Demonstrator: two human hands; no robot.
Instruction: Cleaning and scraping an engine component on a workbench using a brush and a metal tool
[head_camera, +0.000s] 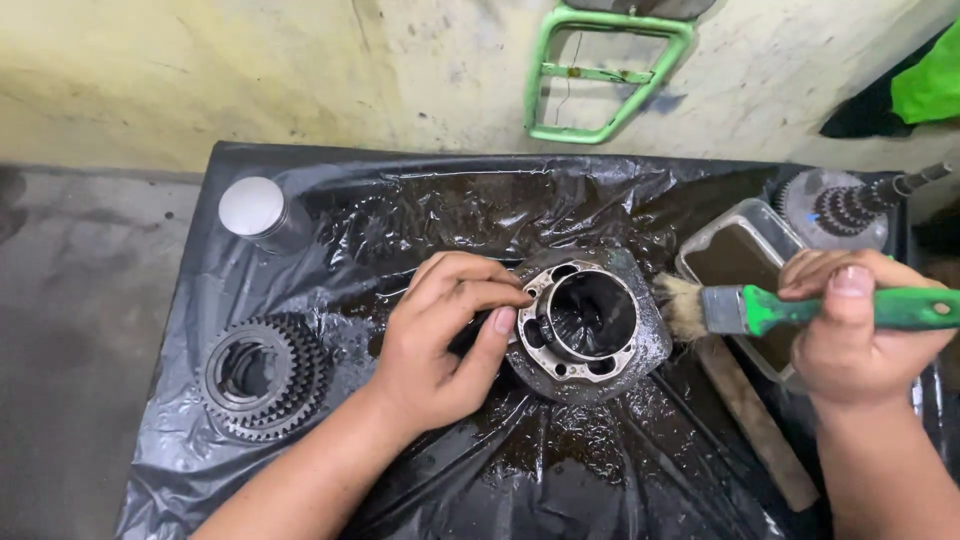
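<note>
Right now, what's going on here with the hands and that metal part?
A person's left hand steadies a round metal engine cylinder on oily black plastic sheeting. The right hand holds a green-handled paintbrush, its bristles against the cylinder's right side. A tray of dark liquid sits behind the brush, and a gear cluster lies to the left.

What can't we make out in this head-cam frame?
- Underside of the metal cylinder part: faces down on the black plastic sheet.
- Its left flank: covered by the left hand.
- Brush handle end: cut off by the right edge and wrapped by the right hand.
- Tray contents: dark liquid, depth unreadable; right part behind the hand.
- Geared shaft: tip runs off the right edge.
</note>
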